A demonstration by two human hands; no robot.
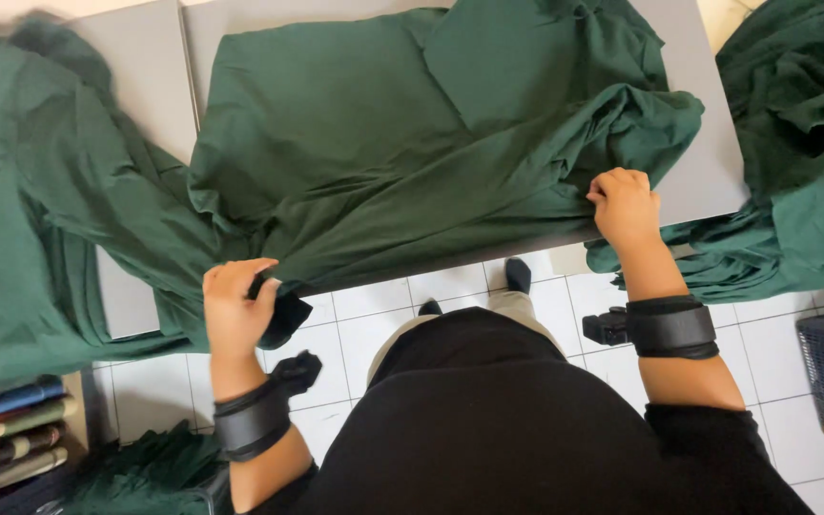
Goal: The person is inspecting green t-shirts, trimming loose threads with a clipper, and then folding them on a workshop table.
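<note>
The green garment [383, 143] lies spread on the grey table [708, 162], its long axis running 9 to 3 o'clock, with the left hand [236, 305] fingers seemingly pinching its near-left edge and the right hand [625, 205] fingers closed on its near-right edge.

Two hands [236, 310], two wristbands [252, 420].

A grey surface [703, 162] is carrying a spread dark green garment [383, 133]; more green fabric [30, 238] is draping over its left edge.
</note>
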